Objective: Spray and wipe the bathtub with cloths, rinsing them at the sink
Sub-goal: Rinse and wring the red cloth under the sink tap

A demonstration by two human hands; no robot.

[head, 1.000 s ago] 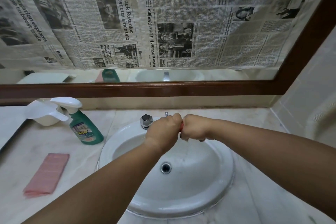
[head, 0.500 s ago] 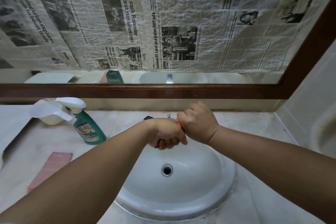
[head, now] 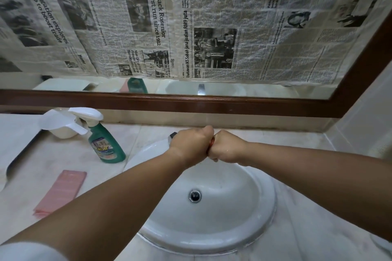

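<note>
**A:** Starting from the left, what's waiting on the side?

**B:** A folded pink cloth [head: 60, 192] lies flat on the counter [head: 53, 161]. Behind it is a white scoop [head: 61, 125], and next to that a green spray bottle [head: 106, 144] stands upright. No hand is on any of them.

**A:** And the hands?

**B:** The left hand [head: 191, 144] and right hand [head: 227, 148] are fists, knuckle to knuckle over the back of the sink [head: 244, 224]. Both are clamped on a red cloth [head: 211, 144], and only a sliver of it shows between them. It looks like wringing to me.

**A:** So how far along is the job?

**B:** I'd say mid-rinse. No water is visibly running, so the squeezing-out may be nearly done. The bathtub isn't in view, so I can't tell how much of it has been wiped. The bottle and the pink cloth sitting ready suggest more spraying and wiping is to come.

**A:** What about the surface and the room?

**B:** The counter is pale marble and the sink is a white oval with a metal drain [head: 195, 195]. Above it, newspaper [head: 191, 17] covers most of a mirror in a dark wooden frame [head: 191, 104], and a strip of glass below the paper reflects the bottle. On the right is a light tiled wall [head: 364, 112].
</note>
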